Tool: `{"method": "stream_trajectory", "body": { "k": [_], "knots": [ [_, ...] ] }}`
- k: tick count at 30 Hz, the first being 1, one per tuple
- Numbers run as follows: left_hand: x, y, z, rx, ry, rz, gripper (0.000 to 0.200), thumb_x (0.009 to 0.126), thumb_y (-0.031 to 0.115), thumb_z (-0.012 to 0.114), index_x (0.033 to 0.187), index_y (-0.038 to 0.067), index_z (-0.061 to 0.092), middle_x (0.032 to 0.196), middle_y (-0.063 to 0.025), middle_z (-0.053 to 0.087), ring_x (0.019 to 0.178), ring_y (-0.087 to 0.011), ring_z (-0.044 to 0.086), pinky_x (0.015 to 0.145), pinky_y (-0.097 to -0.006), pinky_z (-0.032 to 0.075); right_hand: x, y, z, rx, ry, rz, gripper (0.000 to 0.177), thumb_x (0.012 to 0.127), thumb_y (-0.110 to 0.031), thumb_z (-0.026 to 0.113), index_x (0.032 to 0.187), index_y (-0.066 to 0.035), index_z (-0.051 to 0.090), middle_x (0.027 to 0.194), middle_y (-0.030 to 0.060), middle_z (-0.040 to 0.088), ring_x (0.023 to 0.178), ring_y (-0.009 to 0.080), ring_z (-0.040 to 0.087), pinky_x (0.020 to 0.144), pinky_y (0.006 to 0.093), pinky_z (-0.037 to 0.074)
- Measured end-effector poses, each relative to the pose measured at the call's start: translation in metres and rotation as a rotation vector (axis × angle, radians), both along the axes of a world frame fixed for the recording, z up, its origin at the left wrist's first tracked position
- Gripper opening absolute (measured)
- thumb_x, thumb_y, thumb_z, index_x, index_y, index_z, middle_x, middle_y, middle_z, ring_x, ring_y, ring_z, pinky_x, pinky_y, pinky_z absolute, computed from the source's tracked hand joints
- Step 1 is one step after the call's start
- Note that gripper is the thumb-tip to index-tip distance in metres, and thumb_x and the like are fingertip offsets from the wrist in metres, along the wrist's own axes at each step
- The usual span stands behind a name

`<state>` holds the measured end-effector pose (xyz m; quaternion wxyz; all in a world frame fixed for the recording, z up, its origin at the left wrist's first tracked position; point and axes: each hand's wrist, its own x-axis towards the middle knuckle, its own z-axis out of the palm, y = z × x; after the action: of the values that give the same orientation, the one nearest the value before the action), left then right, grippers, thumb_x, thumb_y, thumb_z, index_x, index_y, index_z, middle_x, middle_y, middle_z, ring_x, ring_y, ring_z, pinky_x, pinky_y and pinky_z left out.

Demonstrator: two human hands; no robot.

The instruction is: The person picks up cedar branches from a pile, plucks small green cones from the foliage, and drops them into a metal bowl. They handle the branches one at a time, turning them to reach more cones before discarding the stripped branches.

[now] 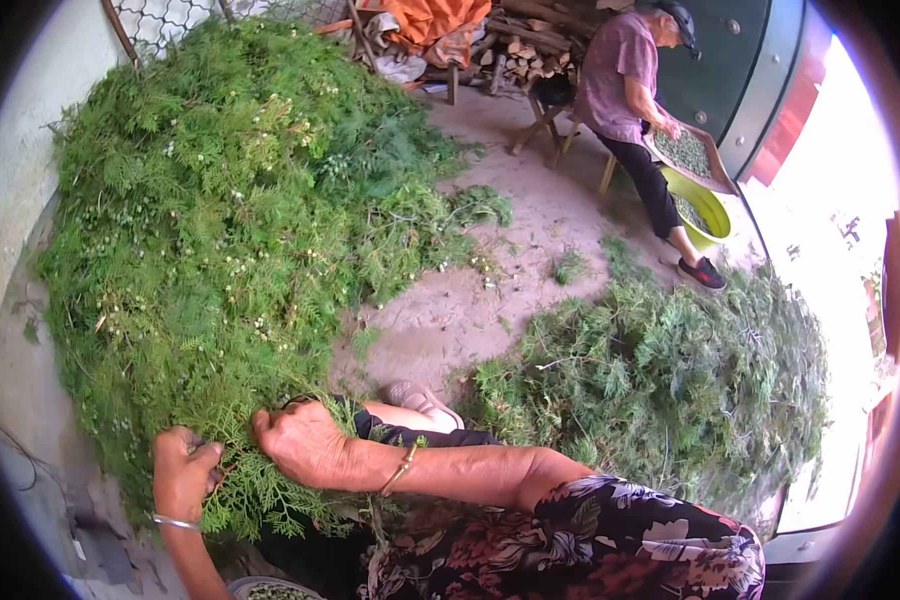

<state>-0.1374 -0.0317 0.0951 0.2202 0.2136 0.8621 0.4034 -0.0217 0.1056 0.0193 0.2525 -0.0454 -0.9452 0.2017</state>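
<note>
Low in the view, a leafy green evergreen sprig with flat, scaly fronds spreads between my hands. Curled fingers of my left hand, with a silver bangle at the wrist, grip its stem. Just to the right, my right hand is closed against the same greenery, a gold bangle on that wrist. Its fingertips are turned away, so what they pinch is hidden. Below the sprig, a container of small green pieces shows at the bottom edge, partly cut off.
A big heap of evergreen branches with pale berries rises ahead on the left. Another branch pile lies to the right. Beyond it a seated person holds a tray of green pieces over a yellow-green tub. Firewood is stacked behind.
</note>
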Motion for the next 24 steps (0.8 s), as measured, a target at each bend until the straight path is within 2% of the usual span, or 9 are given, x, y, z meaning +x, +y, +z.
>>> {"method": "stream_trajectory", "body": {
  "k": [3, 5, 7, 9, 11, 13, 17, 21, 24],
  "knots": [
    [-0.005, -0.007, -0.015, 0.021, 0.051, 0.056, 0.014, 0.073, 0.000, 0.064, 0.075, -0.009, 0.053, 0.056, -0.0075, 0.052, 0.040, -0.0129, 0.049, 0.035, -0.0272, 0.034, 0.002, -0.002, 0.000, 0.006, -0.022, 0.019, 0.033, 0.064, -0.009, 0.061, 0.089, 0.010, 0.052, 0.060, 0.0147, 0.062, 0.056, 0.0289, 0.064, 0.049, 0.0382, 0.049],
    [-0.021, -0.025, -0.038, -0.040, 0.487, -0.115, 0.014, 0.071, -0.001, 0.063, 0.071, -0.009, 0.052, 0.054, -0.0089, 0.050, 0.043, -0.0138, 0.049, 0.038, -0.0307, 0.036, 0.000, -0.007, 0.000, 0.012, -0.034, 0.021, 0.028, 0.060, -0.008, 0.060, 0.083, 0.003, 0.050, 0.061, 0.0123, 0.059, 0.057, 0.0283, 0.063, 0.049, 0.0375, 0.047],
    [-0.014, -0.029, -0.026, -0.082, 0.519, -0.087, 0.014, 0.069, -0.001, 0.063, 0.071, -0.011, 0.053, 0.054, -0.0104, 0.050, 0.045, -0.0139, 0.048, 0.041, -0.0323, 0.037, -0.002, -0.008, 0.001, 0.057, -0.067, 0.044, 0.030, 0.061, -0.009, 0.060, 0.085, 0.005, 0.051, 0.062, 0.0120, 0.060, 0.057, 0.0274, 0.063, 0.048, 0.0370, 0.047],
    [-0.017, -0.034, -0.020, -0.072, 0.224, -0.107, 0.015, 0.069, 0.000, 0.063, 0.068, -0.009, 0.051, 0.054, -0.0090, 0.051, 0.046, -0.0136, 0.048, 0.041, -0.0305, 0.038, -0.002, -0.010, 0.001, 0.091, -0.050, 0.095, 0.032, 0.061, -0.009, 0.061, 0.087, 0.006, 0.052, 0.062, 0.0118, 0.060, 0.057, 0.0262, 0.063, 0.048, 0.0361, 0.047],
    [-0.011, -0.037, -0.001, -0.089, 0.127, -0.031, 0.014, 0.069, 0.000, 0.063, 0.068, -0.007, 0.051, 0.056, -0.0068, 0.052, 0.046, -0.0123, 0.050, 0.041, -0.0276, 0.039, -0.003, -0.014, 0.008, 0.134, -0.099, 0.155, 0.033, 0.061, -0.010, 0.061, 0.088, 0.006, 0.052, 0.063, 0.0121, 0.061, 0.057, 0.0254, 0.063, 0.048, 0.0353, 0.047],
    [-0.009, -0.037, 0.018, -0.181, -0.125, -0.044, 0.013, 0.071, -0.004, 0.061, 0.068, 0.001, 0.049, 0.061, -0.0024, 0.048, 0.046, -0.0094, 0.046, 0.035, -0.0226, 0.035, -0.005, -0.019, 0.006, 0.135, -0.104, 0.162, 0.032, 0.061, -0.010, 0.061, 0.088, 0.006, 0.052, 0.065, 0.0123, 0.062, 0.057, 0.0249, 0.063, 0.049, 0.0348, 0.047],
    [-0.014, -0.051, 0.020, 0.117, -0.330, 0.092, 0.007, 0.071, -0.002, 0.058, 0.074, -0.002, 0.052, 0.065, -0.0049, 0.053, 0.045, -0.0112, 0.051, 0.034, -0.0202, 0.034, -0.006, -0.023, 0.006, 0.113, -0.057, 0.164, 0.031, 0.061, -0.010, 0.061, 0.087, 0.005, 0.052, 0.065, 0.0129, 0.061, 0.058, 0.0261, 0.063, 0.049, 0.0355, 0.048],
    [-0.008, -0.056, 0.021, 0.249, -0.429, 0.128, 0.006, 0.069, 0.002, 0.051, 0.075, 0.000, 0.050, 0.062, -0.0031, 0.048, 0.042, -0.0114, 0.048, 0.031, -0.0180, 0.027, -0.011, -0.026, 0.001, 0.094, -0.010, 0.163, 0.029, 0.061, -0.009, 0.060, 0.086, 0.004, 0.052, 0.064, 0.0136, 0.060, 0.059, 0.0277, 0.063, 0.050, 0.0360, 0.048],
    [0.003, -0.053, 0.019, 0.178, -0.283, 0.132, 0.007, 0.067, 0.004, 0.051, 0.066, 0.005, 0.044, 0.057, -0.0012, 0.043, 0.039, -0.0118, 0.047, 0.030, -0.0197, 0.026, -0.010, -0.026, 0.001, 0.111, -0.029, 0.127, 0.029, 0.062, -0.010, 0.060, 0.086, 0.005, 0.052, 0.063, 0.0132, 0.061, 0.058, 0.0270, 0.064, 0.049, 0.0366, 0.048]
  ]
}}
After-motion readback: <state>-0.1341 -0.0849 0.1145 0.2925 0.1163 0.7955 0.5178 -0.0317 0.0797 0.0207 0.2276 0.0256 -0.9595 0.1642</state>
